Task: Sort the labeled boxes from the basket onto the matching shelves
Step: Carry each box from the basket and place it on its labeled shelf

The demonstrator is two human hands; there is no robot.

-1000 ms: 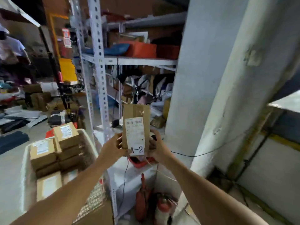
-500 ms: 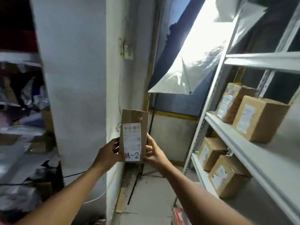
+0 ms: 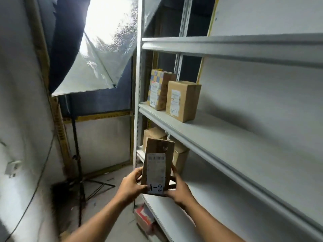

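Faced grey shelving unit (image 3: 227, 147) filling 3 o'clock. Noted two A-1 boxes (image 3: 182, 100) upright on middle shelf at 1 o'clock, labels outward, presumably for reading. Saw further boxes (image 3: 181, 158) on shelf below, labels hidden. Held A-2 box (image 3: 158, 165) upright at 6 o'clock, just before that lower shelf, label toward camera, likely to check code against shelf. Clasped left hand (image 3: 131, 186) around lower left edge, right hand (image 3: 178, 189) around lower right; fingers curled closed on cardboard.

View has swung right; A-2 box (image 3: 158, 167) now fronts the shelves (image 3: 227, 142)
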